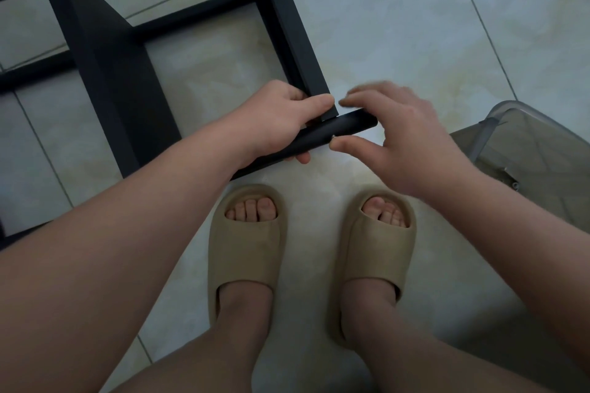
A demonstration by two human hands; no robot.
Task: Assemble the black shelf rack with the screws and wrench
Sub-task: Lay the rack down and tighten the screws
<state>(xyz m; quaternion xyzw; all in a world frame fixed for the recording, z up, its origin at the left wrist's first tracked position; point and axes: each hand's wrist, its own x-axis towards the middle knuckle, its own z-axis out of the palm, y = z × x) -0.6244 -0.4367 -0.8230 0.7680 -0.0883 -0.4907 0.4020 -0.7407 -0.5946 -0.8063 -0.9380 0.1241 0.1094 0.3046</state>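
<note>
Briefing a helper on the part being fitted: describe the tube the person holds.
Find the black shelf rack on the tiled floor and follow its right post down to the corner above the sandals. There the left hand grips the black tube; unlike the flat-sided posts, it is round, with a free blunt end.

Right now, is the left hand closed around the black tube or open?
Closed: the left hand curls round the black tube.

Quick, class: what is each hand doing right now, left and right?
Left hand: grips the black crossbar where it meets the angle post.
Right hand: blurred beside the crossbar's end; grip cannot be told.
</note>
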